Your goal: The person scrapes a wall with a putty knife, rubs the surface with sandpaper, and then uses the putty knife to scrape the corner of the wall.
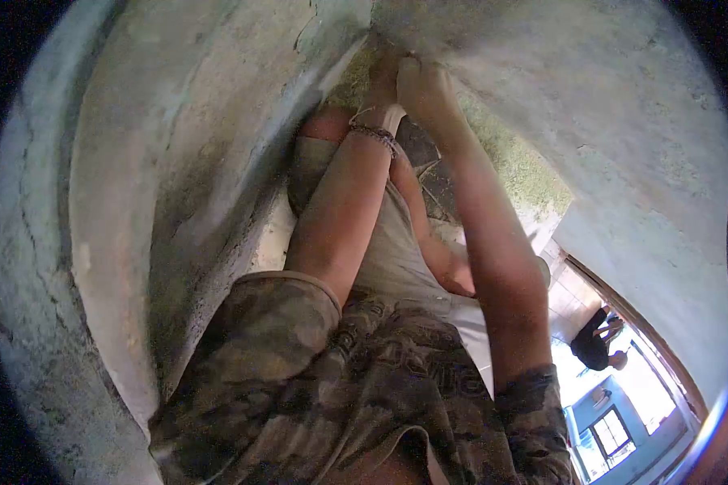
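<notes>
My left hand [383, 79] reaches up into the corner where the rough walls meet, a beaded bracelet [376, 136] around its wrist. Its fingers are dim and mostly hidden. Right beside it, my right hand [427, 90] has its back toward me and its fingers curled in; what it holds, if anything, I cannot make out. A pale strip [394, 119] shows just below the two hands. Under my arms are my bent legs in light shorts [392, 259], and beyond them a dark patch of floor [419, 149] with thin twigs or stalks.
Stained plaster walls rise close on the left [178, 162] and on the right [590, 105]. Mossy greenish ground [514, 158] runs along the right wall's foot. At lower right, a doorway [623, 311] opens to a bright space where a person in dark clothing [592, 343] is seen.
</notes>
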The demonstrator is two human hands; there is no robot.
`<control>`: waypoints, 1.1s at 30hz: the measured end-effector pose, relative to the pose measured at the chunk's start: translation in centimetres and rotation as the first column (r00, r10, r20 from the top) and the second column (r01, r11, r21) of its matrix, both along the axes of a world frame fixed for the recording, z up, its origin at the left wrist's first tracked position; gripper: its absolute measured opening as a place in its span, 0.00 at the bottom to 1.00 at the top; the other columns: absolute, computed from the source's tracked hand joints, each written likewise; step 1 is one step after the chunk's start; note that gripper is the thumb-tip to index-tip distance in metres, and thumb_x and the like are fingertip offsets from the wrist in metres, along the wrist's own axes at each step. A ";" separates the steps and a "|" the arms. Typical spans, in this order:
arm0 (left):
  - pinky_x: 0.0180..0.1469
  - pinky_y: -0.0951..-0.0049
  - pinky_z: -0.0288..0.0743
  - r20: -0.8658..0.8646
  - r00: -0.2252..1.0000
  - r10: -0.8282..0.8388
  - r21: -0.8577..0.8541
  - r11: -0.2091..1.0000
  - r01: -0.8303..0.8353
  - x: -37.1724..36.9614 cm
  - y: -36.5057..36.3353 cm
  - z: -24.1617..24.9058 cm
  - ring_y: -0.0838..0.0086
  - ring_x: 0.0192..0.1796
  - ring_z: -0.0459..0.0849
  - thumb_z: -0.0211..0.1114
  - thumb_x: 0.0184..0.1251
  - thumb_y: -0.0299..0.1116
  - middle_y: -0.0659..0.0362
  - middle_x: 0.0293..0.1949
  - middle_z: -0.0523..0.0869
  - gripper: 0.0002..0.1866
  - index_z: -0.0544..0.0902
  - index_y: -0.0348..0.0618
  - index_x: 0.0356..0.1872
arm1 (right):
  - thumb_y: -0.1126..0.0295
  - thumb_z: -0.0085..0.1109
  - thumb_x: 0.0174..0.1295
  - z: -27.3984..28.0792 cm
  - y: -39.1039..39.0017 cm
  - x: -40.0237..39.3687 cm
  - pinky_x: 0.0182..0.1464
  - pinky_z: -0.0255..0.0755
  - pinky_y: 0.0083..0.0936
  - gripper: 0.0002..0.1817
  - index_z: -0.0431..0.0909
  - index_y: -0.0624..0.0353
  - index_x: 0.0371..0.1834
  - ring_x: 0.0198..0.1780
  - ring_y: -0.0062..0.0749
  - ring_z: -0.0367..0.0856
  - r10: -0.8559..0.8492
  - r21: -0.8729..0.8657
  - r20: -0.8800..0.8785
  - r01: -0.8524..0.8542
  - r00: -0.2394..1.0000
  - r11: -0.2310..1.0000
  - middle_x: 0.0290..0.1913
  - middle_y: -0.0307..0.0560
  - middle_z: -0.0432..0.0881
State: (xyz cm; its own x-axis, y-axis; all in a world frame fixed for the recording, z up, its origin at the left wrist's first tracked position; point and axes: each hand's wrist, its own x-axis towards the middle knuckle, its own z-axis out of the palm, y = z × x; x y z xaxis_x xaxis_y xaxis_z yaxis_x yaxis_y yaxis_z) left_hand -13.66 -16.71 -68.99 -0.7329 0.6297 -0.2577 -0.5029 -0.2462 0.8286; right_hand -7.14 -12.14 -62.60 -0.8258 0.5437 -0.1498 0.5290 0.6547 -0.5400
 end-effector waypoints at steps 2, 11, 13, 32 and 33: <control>0.42 0.77 0.70 -0.004 1.000 0.001 0.009 1.000 -0.001 -0.1 -0.3 0.3 0.79 0.37 0.74 0.57 0.70 0.36 0.65 0.32 0.75 0.08 0.76 0.45 0.34 | 0.63 0.43 0.63 -1.2 0.0 -0.7 0.48 0.73 0.54 0.17 0.78 0.63 0.42 0.48 0.77 0.76 0.101 0.148 0.053 -0.108 0.993 0.983 0.46 0.76 0.78; 0.42 0.77 0.70 -0.003 1.000 0.014 0.023 1.000 -0.014 -0.2 0.1 0.6 0.79 0.37 0.74 0.57 0.70 0.36 0.65 0.33 0.75 0.08 0.77 0.44 0.35 | 0.67 0.50 0.59 1.0 -1.4 -0.7 0.32 0.80 0.51 0.10 0.78 0.62 0.30 0.29 0.64 0.82 -0.014 0.163 -0.485 0.106 0.874 0.981 0.28 0.63 0.81; 0.42 0.77 0.70 -0.010 1.000 0.012 0.017 1.000 -0.012 0.0 0.2 0.7 0.79 0.37 0.74 0.56 0.70 0.36 0.65 0.33 0.75 0.08 0.77 0.44 0.35 | 0.66 0.51 0.59 -2.3 -0.6 -0.8 0.33 0.80 0.50 0.11 0.79 0.62 0.31 0.30 0.64 0.83 0.075 0.236 -0.348 0.010 0.935 0.972 0.28 0.62 0.82; 0.43 0.77 0.70 0.113 0.993 -0.040 0.014 0.999 0.038 1.0 -2.5 1.0 0.79 0.38 0.74 0.56 0.70 0.37 0.64 0.34 0.75 0.08 0.77 0.44 0.37 | 0.64 0.49 0.62 -3.8 -2.0 -3.2 0.51 0.76 0.49 0.14 0.78 0.62 0.41 0.42 0.65 0.80 0.202 0.536 -0.126 -0.105 0.971 0.838 0.38 0.67 0.80; 0.43 0.77 0.70 0.120 0.992 -0.043 0.011 0.999 0.042 1.1 -2.6 1.1 0.79 0.38 0.74 0.56 0.70 0.37 0.64 0.34 0.75 0.08 0.77 0.43 0.37 | 0.64 0.49 0.61 -1.8 -2.7 -2.9 0.53 0.74 0.52 0.15 0.78 0.63 0.42 0.43 0.66 0.79 0.199 0.442 -0.103 -0.134 0.975 0.887 0.38 0.69 0.79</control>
